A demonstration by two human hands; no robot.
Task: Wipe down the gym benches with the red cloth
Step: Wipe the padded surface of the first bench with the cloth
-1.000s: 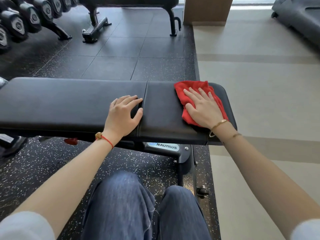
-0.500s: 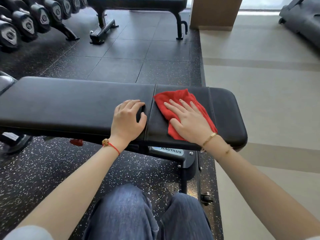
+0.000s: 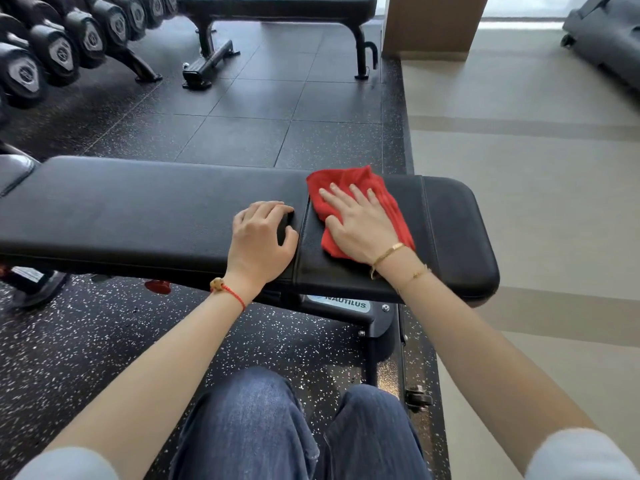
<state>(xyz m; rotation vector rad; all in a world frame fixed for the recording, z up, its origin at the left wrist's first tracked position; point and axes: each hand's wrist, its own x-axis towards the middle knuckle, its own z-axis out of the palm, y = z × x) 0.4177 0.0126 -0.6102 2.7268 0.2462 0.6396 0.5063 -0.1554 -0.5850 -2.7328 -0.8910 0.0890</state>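
Two benches [image 3: 138, 216], one cloth [image 3: 349, 183], two hands [image 3: 258, 237].

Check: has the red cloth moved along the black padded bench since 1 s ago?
Yes. The red cloth slid from the bench's right end leftward to the pad seam, under the right hand.

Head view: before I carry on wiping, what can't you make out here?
- Bench: its left end is cut off by the frame edge.
- Cloth: the middle lies under the right hand; no telling how it is folded.
- Pad under the cloth and the left hand: hidden, so clean or not is unknown.
- Far bench: its top is cropped by the upper edge.
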